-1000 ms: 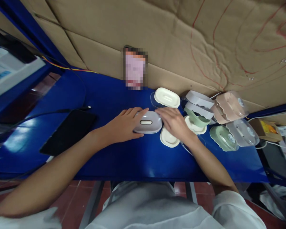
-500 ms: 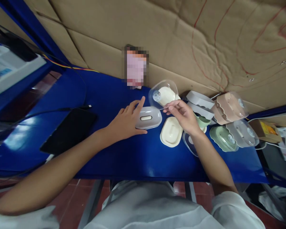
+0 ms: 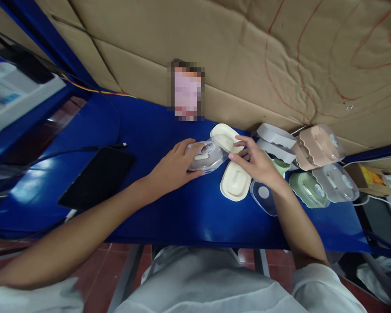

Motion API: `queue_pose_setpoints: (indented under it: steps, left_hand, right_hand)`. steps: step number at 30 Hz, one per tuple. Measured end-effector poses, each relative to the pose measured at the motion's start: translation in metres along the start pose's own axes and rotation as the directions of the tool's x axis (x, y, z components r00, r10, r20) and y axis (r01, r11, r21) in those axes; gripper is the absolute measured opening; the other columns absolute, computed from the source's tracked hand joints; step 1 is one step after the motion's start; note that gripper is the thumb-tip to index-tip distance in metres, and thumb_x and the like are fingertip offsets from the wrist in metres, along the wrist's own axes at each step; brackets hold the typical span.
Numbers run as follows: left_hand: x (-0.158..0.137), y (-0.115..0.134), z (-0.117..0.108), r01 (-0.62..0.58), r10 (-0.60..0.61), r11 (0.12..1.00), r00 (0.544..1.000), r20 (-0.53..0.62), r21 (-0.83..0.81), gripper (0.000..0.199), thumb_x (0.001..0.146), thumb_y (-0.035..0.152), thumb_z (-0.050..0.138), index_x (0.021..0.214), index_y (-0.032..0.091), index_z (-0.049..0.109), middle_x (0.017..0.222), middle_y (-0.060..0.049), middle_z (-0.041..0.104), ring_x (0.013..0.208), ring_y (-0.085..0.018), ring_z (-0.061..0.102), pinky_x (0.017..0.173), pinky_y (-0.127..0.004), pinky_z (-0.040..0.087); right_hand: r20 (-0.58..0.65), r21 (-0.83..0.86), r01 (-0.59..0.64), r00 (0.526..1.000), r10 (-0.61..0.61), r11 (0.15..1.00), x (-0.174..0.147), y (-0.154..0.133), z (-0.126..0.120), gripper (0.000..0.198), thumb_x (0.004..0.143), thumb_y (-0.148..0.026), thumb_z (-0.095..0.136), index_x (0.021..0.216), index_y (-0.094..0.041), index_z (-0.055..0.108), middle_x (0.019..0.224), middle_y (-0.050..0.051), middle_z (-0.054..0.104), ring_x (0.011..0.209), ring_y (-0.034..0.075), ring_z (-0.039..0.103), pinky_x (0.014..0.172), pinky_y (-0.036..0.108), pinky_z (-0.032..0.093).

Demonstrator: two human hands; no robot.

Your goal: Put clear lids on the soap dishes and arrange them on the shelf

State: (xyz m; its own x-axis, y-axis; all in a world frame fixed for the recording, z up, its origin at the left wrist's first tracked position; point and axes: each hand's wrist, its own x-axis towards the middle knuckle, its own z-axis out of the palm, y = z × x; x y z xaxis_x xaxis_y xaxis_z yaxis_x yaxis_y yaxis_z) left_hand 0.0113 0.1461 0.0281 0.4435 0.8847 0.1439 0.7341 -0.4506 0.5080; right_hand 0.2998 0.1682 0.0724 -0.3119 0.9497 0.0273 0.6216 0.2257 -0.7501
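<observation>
My left hand (image 3: 179, 163) curves around the left end of a grey soap dish (image 3: 200, 168), with the thumb along its front side and the fingers over the far side. Over the dish lies a clear lid (image 3: 220, 152) with a round sticker, its right part tilted beside the cream dish behind. The thumb and fingers of my right hand (image 3: 256, 163) are at the lid's right edge. Whether the lid sits fully on the dish is hard to see. A cream soap dish (image 3: 236, 181) lies in front of my right hand, and another cream piece (image 3: 222, 129) lies behind the lid.
To the right are stacked grey dishes (image 3: 275, 137), pink lidded dishes (image 3: 321, 145), a green lidded dish (image 3: 308, 190) and a grey lidded one (image 3: 335, 182). A loose clear lid (image 3: 263, 200) lies near my right forearm. At left lies a black tablet (image 3: 96, 178) with cables.
My right hand has brought the clear lid left and down from above the rear cream piece onto the grey dish. My left hand's fingers have closed in around the dish.
</observation>
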Motion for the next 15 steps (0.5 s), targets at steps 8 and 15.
queue_pose_setpoints:
  steps: [8,15]
  left_hand:
    - [0.000,-0.002,-0.003,0.031,-0.017,0.991,0.994,0.106,-0.132,0.104,0.084,0.064,0.083,0.166,0.030,0.030,0.167,-0.018,0.036,0.149,-0.044,0.048,0.112,-0.063,0.054]
    - [-0.003,-0.004,0.003,-0.051,0.051,0.999,0.999,0.006,-0.012,0.078,0.101,0.062,0.063,0.164,0.025,0.038,0.168,-0.021,0.036,0.152,-0.044,0.045,0.120,-0.061,0.046]
  right_hand:
    - [0.289,-0.221,0.390,0.902,-0.322,0.894,-0.004,-0.004,0.014,0.062,0.108,-0.033,0.060,0.167,-0.036,0.041,0.180,0.007,0.029,0.166,0.028,0.029,0.133,0.057,0.034]
    - [0.289,-0.344,0.431,0.894,-0.342,0.835,-0.003,0.002,0.025,0.067,0.110,-0.028,0.056,0.171,-0.036,0.031,0.180,0.007,0.027,0.166,0.028,0.029,0.133,0.056,0.036]
